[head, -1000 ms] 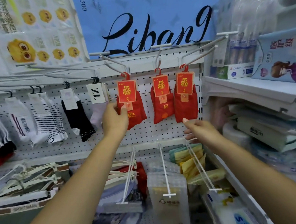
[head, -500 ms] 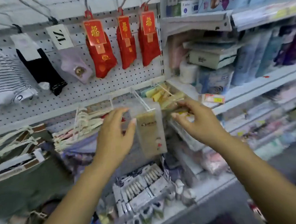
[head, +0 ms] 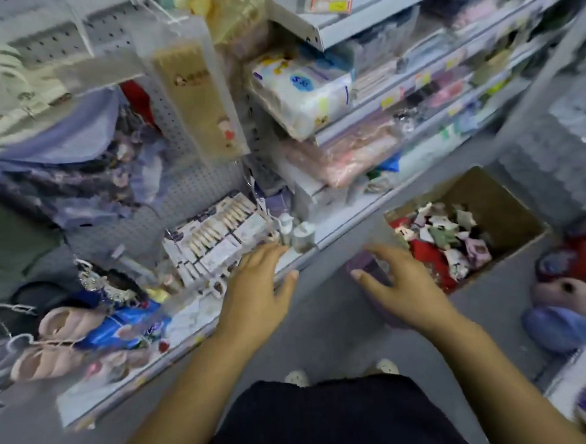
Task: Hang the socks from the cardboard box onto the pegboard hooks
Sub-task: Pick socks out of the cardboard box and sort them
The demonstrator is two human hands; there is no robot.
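Socks [head: 440,242] lie in a loose, mixed heap inside the cardboard box [head: 496,195], which stands open on the floor [head: 325,322] to your right, just beside the lowest shelf [head: 340,231]. Some red ones [head: 427,260] sit at the near side of the heap, with pale carded pairs piled over them.

Your right hand [head: 405,283] is the nearer of the 2 hands. It hovers short of the box's near corner with its fingers spread and slightly bent, holding nothing. A blurred purple thing [head: 366,267] lies under it; whether your palm touches it cannot be told. Your left hand [head: 254,292] hangs over the shelf edge, fingers straight and apart, also holding nothing.

The step in hand looks like the reach for the next pair. Carry the right hand on over the rim and pick 1 pair from the top, not from the buried red ones. Pinch it by its card or hanger tab, since that is probably the part that goes over a hook. Lift slowly so that tangled neighbours drop back. Keep the left hand free to steady the card.

The pegboard [head: 197,186] rises to your left; which hooks are free cannot be told from this blurred view, so look up before you lift.
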